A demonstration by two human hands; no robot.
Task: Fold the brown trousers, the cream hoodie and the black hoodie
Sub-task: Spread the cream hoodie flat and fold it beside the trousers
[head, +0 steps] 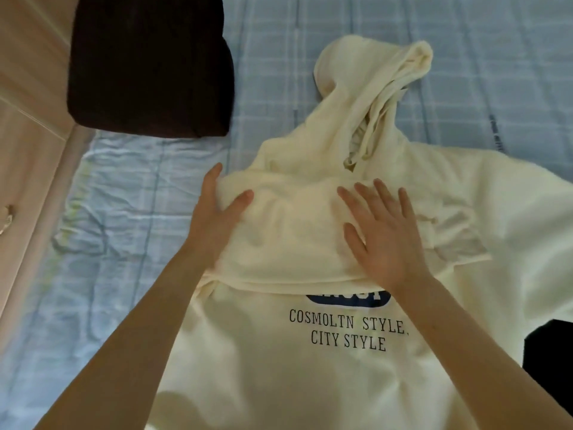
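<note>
The soft cream hoodie (310,383), printed with dark lettering (344,332) on the chest, lies face up on the bed under both palms. Its hood (372,76) stretches away beyond the fingertips. One folded sleeve (294,237) lies across the chest, right beneath the fingers. The left hand (217,218) pinches the outer edge of that fold, thumb on top of the cloth and the other fingers along its side, probably to keep the crease straight at the shoulder. The right hand (381,240) lies flat on the fold, fingers straight and spread, grasping nothing; it looks to be pressing the sleeve smooth. The other sleeve (511,228) spreads out unfolded to the right of those fingers, so this garment seems only partly done

Beyond the left fingertips and well apart from them sit the dark brown trousers (148,66), a compact folded block that seems to be finished and set aside. By the right wrist, at the frame edge, shows a patch of the black hoodie (548,367), probably waiting its turn; too little shows to tell how it lies

A pale blue checked bedsheet (139,212) lies under everything. Left of the left hand stands a light wooden cabinet (28,150) with a metal handle (7,217)

Counted: two hands, three garments (one cream, one brown, one black), one hood, one sleeve folded, one handle
</note>
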